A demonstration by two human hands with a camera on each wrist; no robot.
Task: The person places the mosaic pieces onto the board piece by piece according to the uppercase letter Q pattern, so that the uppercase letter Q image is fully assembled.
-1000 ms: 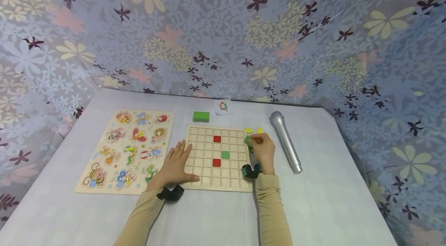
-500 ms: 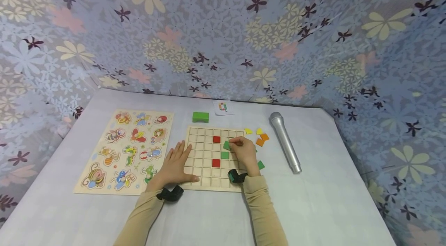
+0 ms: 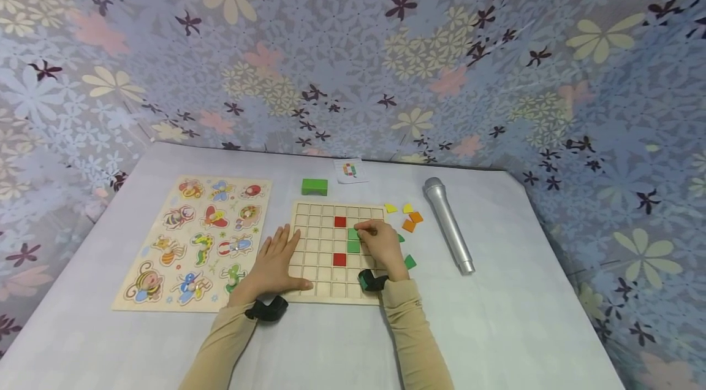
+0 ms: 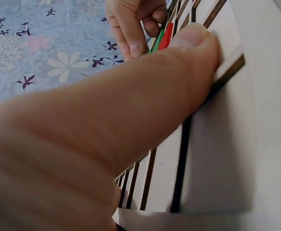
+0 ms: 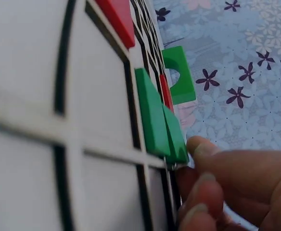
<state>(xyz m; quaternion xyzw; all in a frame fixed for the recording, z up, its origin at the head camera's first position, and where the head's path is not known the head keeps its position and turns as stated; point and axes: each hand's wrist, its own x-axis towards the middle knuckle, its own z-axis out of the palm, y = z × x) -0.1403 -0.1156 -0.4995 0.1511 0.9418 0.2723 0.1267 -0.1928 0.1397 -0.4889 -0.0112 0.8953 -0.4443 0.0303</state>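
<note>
My left hand (image 3: pixel 274 265) lies spread on the left edge of the wooden grid board (image 3: pixel 317 299), its thumb (image 4: pixel 145 86) stretched over the near cells. At the board's right half, my right hand (image 3: pixel 383 246) pinches a green square tile (image 3: pixel 353 233) with thumb and fingertips. In the right wrist view that tile (image 5: pixel 175 137) looks slightly tilted at its cell, right behind another green tile (image 5: pixel 151 115). This second green tile (image 3: pixel 353 246) sits in the cell just nearer to me. Two red tiles, a far one (image 3: pixel 340 222) and a near one (image 3: pixel 339 260), lie in the column to the left.
Right of the board lie yellow pieces (image 3: pixel 390 208), orange tiles (image 3: pixel 409 225) and a green tile (image 3: pixel 410 262). A silver microphone (image 3: pixel 451 227) lies beyond them. Behind the board are a green arch block (image 3: pixel 314 187) and a pattern card (image 3: pixel 350 171). An insect puzzle board (image 3: pixel 220 237) lies left.
My right hand has carried the green tile left from the board's right edge to the cell behind the other green tile, and lowered it there. My left hand has stayed put.
</note>
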